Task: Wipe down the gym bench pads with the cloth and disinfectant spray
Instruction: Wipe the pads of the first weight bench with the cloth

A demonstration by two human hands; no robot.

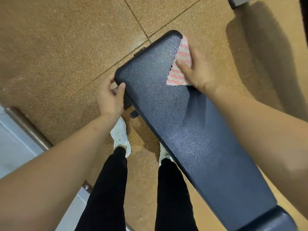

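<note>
1. Now mid-wipe: right hand (198, 72) flat, pressing pink cloth (180, 64) onto pad (191, 130) near far corner.
2. Left hand (110, 97) curled around pad's near corner, steadying.
3. Next, probably: drag cloth along pad toward unwiped length; spray bottle out of sight.

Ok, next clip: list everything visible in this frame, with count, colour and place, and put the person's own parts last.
Bench pad: one, dark navy, textured, running diagonally from top centre to bottom right.
Second pad section: one, dark, bottom right corner, partly cut off.
Cloth: one, pink and white zigzag, flat on the pad's far right edge.
Floor: orange-brown speckled tiles with dark seams.
Metal rail: one, grey, lower left.
Grey equipment part: one, top right edge, unclear what.
Spray bottle: not in view.
Shoes: two, white, beside the bench.
Trousers: black, bottom centre.
Left hand: gripping the pad's near corner.
Right hand: pressing flat on the cloth.
</note>
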